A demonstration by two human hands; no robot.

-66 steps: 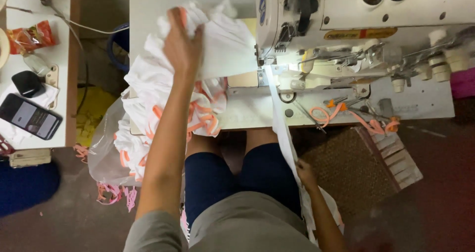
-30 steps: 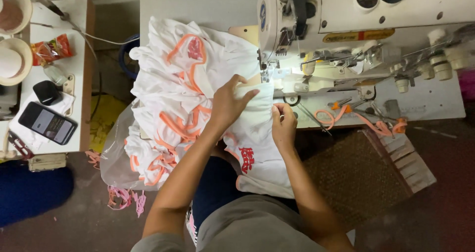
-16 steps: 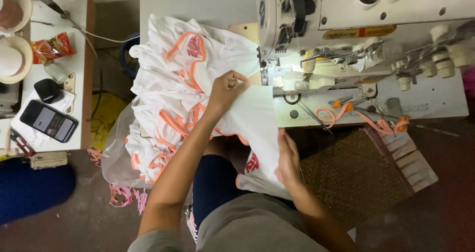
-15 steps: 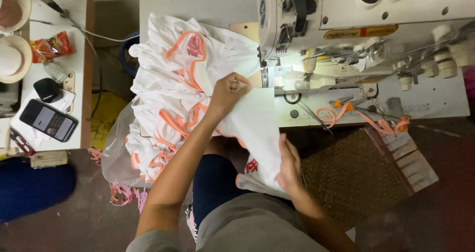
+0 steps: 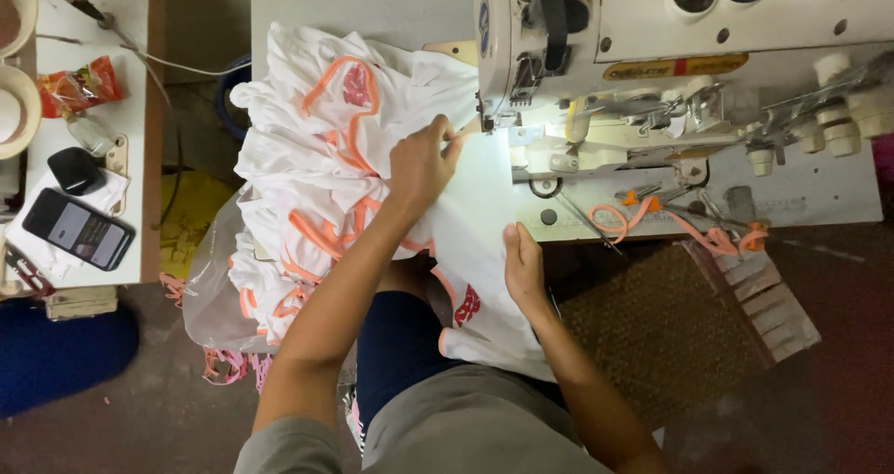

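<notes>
A white garment with orange trim (image 5: 480,209) lies lit under the head of a white sewing machine (image 5: 652,55). My left hand (image 5: 421,162) pinches the cloth's upper edge just left of the needle area. My right hand (image 5: 524,267) rests flat on the garment's right side near the table's front edge, holding it down. A heap of similar white and orange garments (image 5: 307,167) is piled to the left of my left arm, spilling into a clear plastic bag (image 5: 209,297).
Orange trim scraps (image 5: 670,227) lie on the machine table at right. A side table (image 5: 121,129) at left carries a phone (image 5: 77,228), a black case (image 5: 74,169), a snack packet (image 5: 79,85) and tape rolls. A woven mat (image 5: 643,325) covers the floor at right.
My right hand has come up from the garment's lower edge to lie on its right side near the machine. My left hand stays pinching the cloth by the needle.
</notes>
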